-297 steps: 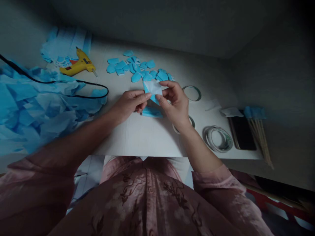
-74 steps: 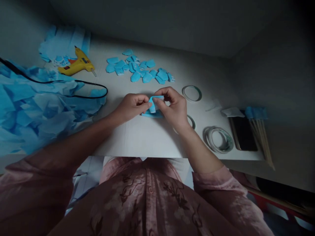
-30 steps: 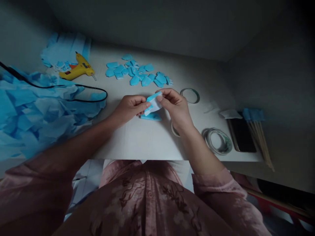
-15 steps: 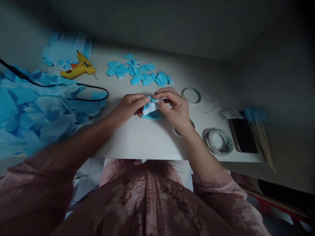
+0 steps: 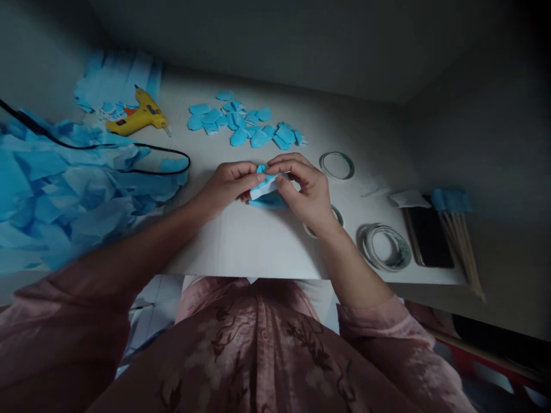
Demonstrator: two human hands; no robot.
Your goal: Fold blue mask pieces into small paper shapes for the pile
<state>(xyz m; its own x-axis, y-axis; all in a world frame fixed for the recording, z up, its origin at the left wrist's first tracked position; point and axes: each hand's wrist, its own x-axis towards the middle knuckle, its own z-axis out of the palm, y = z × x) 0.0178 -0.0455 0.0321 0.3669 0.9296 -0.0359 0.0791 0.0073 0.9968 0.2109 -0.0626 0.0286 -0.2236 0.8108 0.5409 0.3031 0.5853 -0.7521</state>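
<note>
Between both hands is a small piece of blue-and-white fabric [image 5: 264, 188], pinched along its upper edge, with its white side toward me. My left hand [image 5: 228, 186] grips the left end between thumb and fingers. My right hand [image 5: 303, 186] pinches the right end, its index finger reaching toward the middle. Another blue fabric piece [image 5: 271, 202] shows just below, partly hidden by the held one. Beyond the hands lies a scatter of small blue fabric pieces [image 5: 258, 137], several with cut corners.
At left spreads a heap of blue and white fabric [image 5: 47, 195], crossed by a black cable [image 5: 172, 150]. A yellow glue gun [image 5: 144, 117] lies behind it. Tape rolls [image 5: 387, 249], a phone [image 5: 428, 238] and blue-topped sticks [image 5: 460, 241] are at right.
The held fabric's upper edge is now folded or rolled over more, with a blue curl standing up by the left thumb. Both hands stay nearly in place.
</note>
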